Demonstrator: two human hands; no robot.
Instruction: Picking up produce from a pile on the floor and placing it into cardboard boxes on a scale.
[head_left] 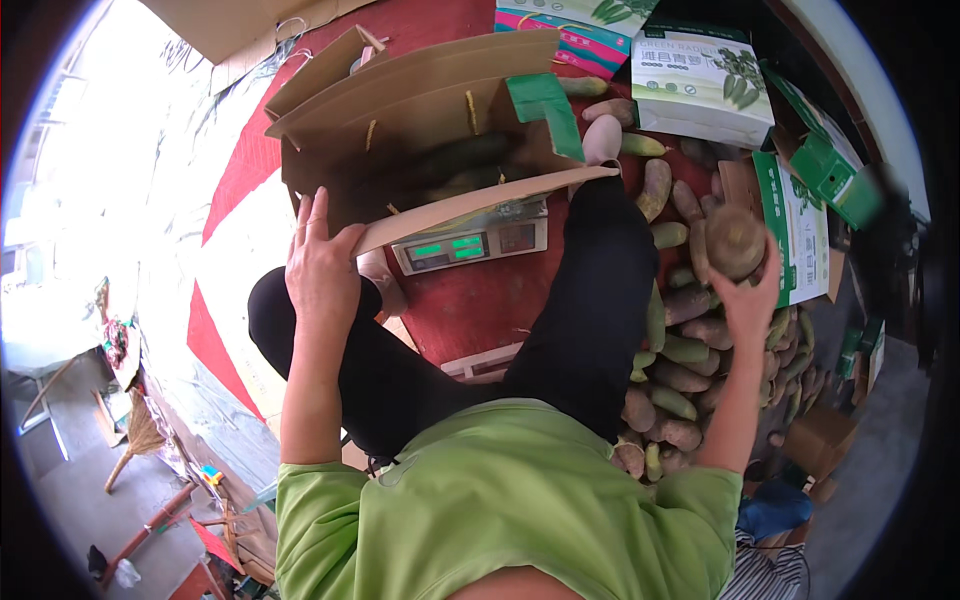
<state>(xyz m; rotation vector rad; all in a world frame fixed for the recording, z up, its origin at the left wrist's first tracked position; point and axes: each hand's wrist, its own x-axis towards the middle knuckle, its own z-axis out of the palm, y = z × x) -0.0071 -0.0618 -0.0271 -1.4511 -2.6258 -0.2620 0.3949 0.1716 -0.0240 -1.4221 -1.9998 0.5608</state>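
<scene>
An open brown cardboard box (420, 95) stands in front of me on a digital scale (470, 245) with lit green displays. Inside, partly in shadow, lie dark green radishes (465, 155). At the box's near left corner, my left hand (322, 265) grips the edge, its thumb along the near flap (480, 208). Out to the right, my right hand (750, 290) holds a radish (735, 243), seen nearly end-on, above a large pile of green and purplish radishes (685, 370). The fingers behind that radish are partly hidden.
Printed white and green cartons (700, 85) stand at the far right, and an opened one (800, 235) lies beside the pile. My knees flank the scale on a red surface (440, 320). A straw broom (135, 440) lies at the lower left.
</scene>
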